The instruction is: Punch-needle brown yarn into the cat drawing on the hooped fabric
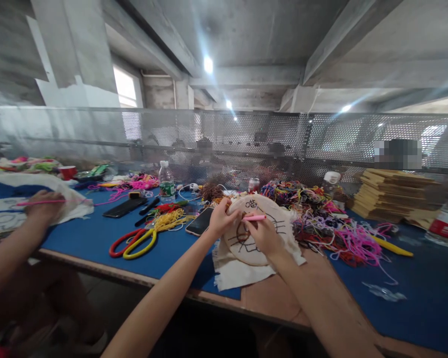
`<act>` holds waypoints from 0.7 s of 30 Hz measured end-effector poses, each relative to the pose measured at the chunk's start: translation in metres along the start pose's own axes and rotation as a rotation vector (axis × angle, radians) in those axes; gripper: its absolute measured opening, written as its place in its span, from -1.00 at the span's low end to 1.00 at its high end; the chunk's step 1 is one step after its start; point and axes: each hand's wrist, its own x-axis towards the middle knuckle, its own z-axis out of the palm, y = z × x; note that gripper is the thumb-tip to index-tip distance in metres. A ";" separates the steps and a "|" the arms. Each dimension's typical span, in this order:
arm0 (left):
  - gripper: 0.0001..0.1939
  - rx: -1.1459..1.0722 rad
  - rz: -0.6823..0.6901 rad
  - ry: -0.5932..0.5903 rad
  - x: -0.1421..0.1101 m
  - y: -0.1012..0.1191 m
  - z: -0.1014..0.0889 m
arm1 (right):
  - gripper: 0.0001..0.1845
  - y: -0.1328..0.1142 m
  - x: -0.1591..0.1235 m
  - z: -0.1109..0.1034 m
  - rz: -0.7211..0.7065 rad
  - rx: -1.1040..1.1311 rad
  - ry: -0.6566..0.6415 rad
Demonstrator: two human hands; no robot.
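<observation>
A round embroidery hoop [263,209] with cream cloth [235,271] stretched in it stands tilted on the blue table [97,231]. A drawn cat face with brown stitching shows on the cloth. My left hand [221,219] grips the hoop's left rim. My right hand [263,234] is closed on a pink punch needle [254,218], whose tip touches the cloth near the brown stitching.
Red and yellow scissors [138,241], two phones [199,222] [124,207], a water bottle [167,183] and tangled coloured yarn [332,228] lie on the table. Stacked wooden frames [392,196] sit at back right. A co-worker's hand [43,206] at left holds another pink needle on a blue-and-white cloth.
</observation>
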 end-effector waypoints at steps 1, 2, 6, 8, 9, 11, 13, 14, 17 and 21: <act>-0.75 -0.003 0.001 0.000 0.000 -0.002 0.000 | -0.83 0.001 -0.001 -0.001 0.004 0.030 0.016; -0.75 -0.002 0.002 0.001 0.000 -0.003 0.001 | -0.82 0.001 -0.002 -0.001 0.006 0.052 0.027; -0.74 0.035 0.000 0.014 0.000 -0.004 0.001 | -0.80 0.003 -0.003 -0.003 0.025 0.078 0.035; -0.74 0.041 -0.005 0.008 0.000 -0.004 0.000 | -0.80 0.004 -0.003 -0.003 0.047 0.077 0.042; -0.74 0.039 -0.007 0.003 0.000 -0.004 0.000 | -0.80 0.004 -0.003 -0.003 0.058 0.082 0.051; -0.74 0.036 -0.008 -0.002 0.000 -0.004 0.000 | -0.78 0.003 -0.002 -0.003 0.078 0.099 0.064; -0.75 0.046 -0.009 0.003 0.000 -0.004 0.000 | -0.76 0.002 -0.002 -0.004 0.099 0.115 0.072; -0.75 0.053 -0.009 0.006 0.000 -0.004 0.000 | -0.75 0.002 -0.001 -0.005 0.108 0.119 0.073; -0.74 0.055 -0.012 0.003 0.000 -0.004 0.000 | -0.75 0.000 -0.001 -0.007 0.128 0.113 0.071; -0.73 0.043 -0.011 -0.005 -0.001 -0.004 0.000 | -0.74 0.002 -0.001 -0.006 0.142 0.107 0.085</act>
